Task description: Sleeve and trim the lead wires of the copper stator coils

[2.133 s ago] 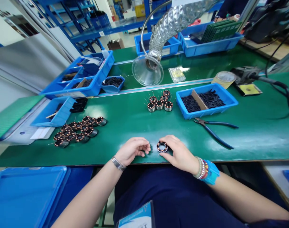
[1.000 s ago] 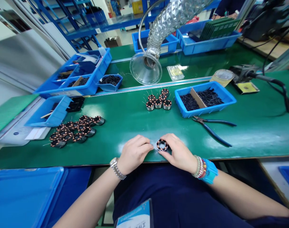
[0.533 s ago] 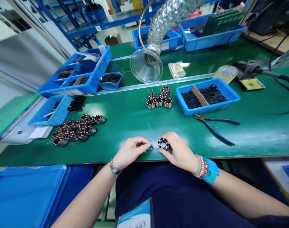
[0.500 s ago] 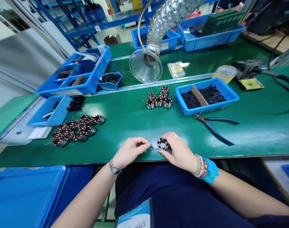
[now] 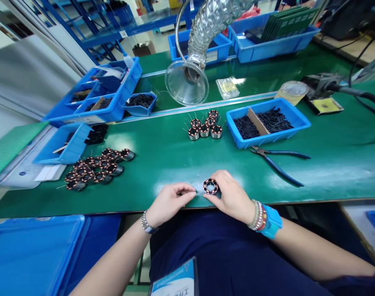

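My right hand (image 5: 232, 197) grips a motor stator (image 5: 210, 187), a ring with copper windings and dark slots, just above the green table's front edge. Thumb and fingers close round its right side, and its round opening faces me. To its left, my left hand (image 5: 173, 201) is pinched, thumb against fingertips. A tiny dark tip shows at that pinch, too small to name. A small gap separates the left fingertips from the stator. Beyond my hands stands a small group of stators (image 5: 204, 130) with thin wire ends sticking up. A larger cluster of stators (image 5: 95, 168) sits at the left.
Cutting pliers (image 5: 276, 162) with blue handles lie right of my hands. Behind them is a divided blue bin (image 5: 269, 139) of small black pieces. A clear extraction hood (image 5: 186, 84) hangs over the table (image 5: 156, 164). More blue trays (image 5: 122, 92) stand at left and back.
My left hand has shifted slightly down, its fingers still pinched. The right hand keeps the stator in nearly the same place. The whole view has moved a little.
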Available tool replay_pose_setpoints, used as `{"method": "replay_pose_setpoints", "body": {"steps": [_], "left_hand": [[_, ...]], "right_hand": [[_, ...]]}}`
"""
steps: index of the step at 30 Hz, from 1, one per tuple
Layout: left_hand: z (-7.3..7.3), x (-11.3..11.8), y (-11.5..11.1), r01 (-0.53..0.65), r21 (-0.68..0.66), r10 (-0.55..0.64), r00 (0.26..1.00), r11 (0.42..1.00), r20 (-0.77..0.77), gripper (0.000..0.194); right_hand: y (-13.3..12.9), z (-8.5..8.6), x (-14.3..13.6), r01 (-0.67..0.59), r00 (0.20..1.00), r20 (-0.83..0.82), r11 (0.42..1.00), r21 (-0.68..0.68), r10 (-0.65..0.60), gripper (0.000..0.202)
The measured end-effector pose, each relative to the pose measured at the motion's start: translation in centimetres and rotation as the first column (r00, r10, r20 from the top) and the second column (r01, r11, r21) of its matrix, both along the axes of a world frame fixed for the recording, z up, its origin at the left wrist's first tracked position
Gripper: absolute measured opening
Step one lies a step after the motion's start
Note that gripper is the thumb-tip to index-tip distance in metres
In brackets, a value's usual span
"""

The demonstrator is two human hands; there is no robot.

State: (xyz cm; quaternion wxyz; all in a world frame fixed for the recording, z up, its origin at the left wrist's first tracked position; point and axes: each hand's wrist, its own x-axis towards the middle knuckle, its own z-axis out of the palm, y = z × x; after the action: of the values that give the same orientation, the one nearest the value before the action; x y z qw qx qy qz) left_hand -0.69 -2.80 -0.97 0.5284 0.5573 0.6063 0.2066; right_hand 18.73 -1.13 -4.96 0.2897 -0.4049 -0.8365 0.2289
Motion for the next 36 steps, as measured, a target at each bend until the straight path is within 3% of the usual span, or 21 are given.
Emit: {"method": "replay_pose_setpoints", "body": {"steps": [3, 11, 18, 28, 33, 36], "left_hand": [[0.0, 0.9, -0.3, 0.048, -0.028, -0.049, 0.999, 0.998, -0.020, 0.023], [0.4, 0.7, -0.1, 0.017, -0.093, -0.007, 0.994, 0.996, 0.105, 0.017], [1.0, -0.9, -0.2, -0.148, -0.066, 0.155, 0.980, 0.987, 0.127, 0.015], [0.3, -2.0, -2.0, -0.201, -0.049, 0.206, 0.971, 0.978, 0.122, 0.020], [0.5, -3.5, -4.1, -0.096, -0.128, 0.115, 0.982, 0.987, 0.148, 0.020], [-1.1, -4.7, -6.5, -0.004, -0.276, 0.048, 0.987, 0.961, 0.152, 0.024]], "right_hand": [[0.0, 0.0, 0.0, 0.002, 1.000, -0.004, 1.000, 0.014, -0.002, 0.025], [0.0, -0.1, 0.0, 0.000, 1.000, 0.004, 1.000, 0.008, 0.000, 0.025], [0.0, -0.3, 0.1, 0.023, 1.000, -0.011, 1.000, 0.015, -0.023, 0.024], [-0.2, -0.4, 0.1, 0.031, 1.000, -0.006, 0.999, 0.045, -0.030, 0.026], [0.8, 0.7, 0.7, -0.007, 1.000, 0.025, 1.000, -0.023, 0.008, 0.028], [3.5, 1.7, 1.0, -0.005, 0.994, 0.111, 1.000, -0.003, 0.006, 0.030]]}}
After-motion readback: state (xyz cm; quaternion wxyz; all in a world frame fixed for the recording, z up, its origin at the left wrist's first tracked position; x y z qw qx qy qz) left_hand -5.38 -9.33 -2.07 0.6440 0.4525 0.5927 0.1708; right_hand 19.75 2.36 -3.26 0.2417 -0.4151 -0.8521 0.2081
